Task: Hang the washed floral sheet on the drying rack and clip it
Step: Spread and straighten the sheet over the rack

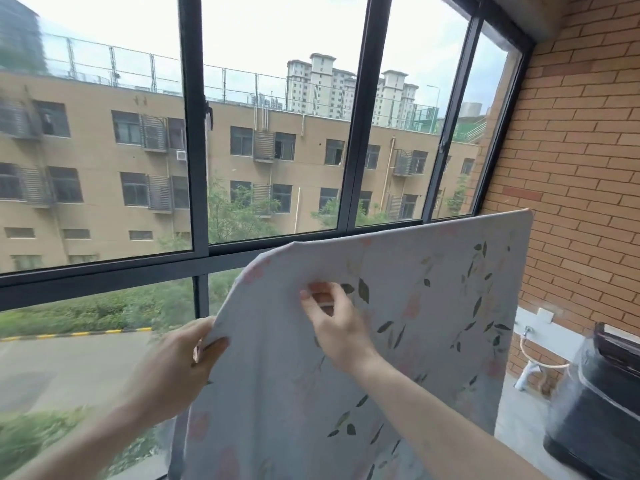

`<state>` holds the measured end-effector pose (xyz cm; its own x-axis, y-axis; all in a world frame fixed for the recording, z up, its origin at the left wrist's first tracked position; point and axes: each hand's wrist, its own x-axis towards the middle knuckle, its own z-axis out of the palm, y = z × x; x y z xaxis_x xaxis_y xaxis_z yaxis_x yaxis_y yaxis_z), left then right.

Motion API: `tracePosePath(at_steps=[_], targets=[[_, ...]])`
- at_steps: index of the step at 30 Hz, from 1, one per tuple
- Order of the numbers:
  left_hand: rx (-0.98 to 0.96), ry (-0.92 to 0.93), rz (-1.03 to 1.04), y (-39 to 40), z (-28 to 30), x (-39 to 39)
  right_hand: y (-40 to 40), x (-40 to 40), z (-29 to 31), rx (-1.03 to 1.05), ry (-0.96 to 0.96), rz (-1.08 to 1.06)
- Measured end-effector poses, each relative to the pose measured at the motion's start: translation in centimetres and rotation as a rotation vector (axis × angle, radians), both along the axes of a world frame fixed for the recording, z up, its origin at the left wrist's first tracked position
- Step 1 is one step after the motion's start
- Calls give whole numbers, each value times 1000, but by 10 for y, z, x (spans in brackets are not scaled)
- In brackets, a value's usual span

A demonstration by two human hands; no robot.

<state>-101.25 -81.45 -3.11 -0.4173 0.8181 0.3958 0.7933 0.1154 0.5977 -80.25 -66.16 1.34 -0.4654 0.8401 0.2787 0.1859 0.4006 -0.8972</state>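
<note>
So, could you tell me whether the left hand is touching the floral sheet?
Touching: the head view shows the left hand pinching the floral sheet's left edge.

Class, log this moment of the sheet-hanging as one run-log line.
stage: hanging | floral sheet: draped, no clip seen | left hand: grips left edge | right hand: pinches fabric near top | drying rack: hidden

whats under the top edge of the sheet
The sheet drapes over something straight, hidden by the fabric. No rack shows. Right hand pinches a pinkish clip there.
</note>
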Motion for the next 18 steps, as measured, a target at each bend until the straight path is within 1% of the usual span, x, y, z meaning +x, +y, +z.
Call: tracePosePath(at_steps=[2, 4, 7, 9, 11, 15, 18], targets=[[-30, 17, 21, -6, -14, 0, -11, -10, -1, -62, 3, 40], [-14, 19, 53, -11, -24, 0, -18, -23, -2, -80, -9, 62], [69, 7, 99, -11, -35, -1, -23, -35, 2, -37, -34, 92], [63, -14, 124, -13, -36, -1, -29, -45, 5, -29, -62, 138], [60, -39, 100, -15, -33, 1, -36, -59, 6, -29, -63, 182], [13, -47, 46, -13, -24, 0, -37, -75, -2, 66, -93, 127], [-16, 31, 21, -14, -21, -3, -38, -71, -2, 178, -129, 69]])
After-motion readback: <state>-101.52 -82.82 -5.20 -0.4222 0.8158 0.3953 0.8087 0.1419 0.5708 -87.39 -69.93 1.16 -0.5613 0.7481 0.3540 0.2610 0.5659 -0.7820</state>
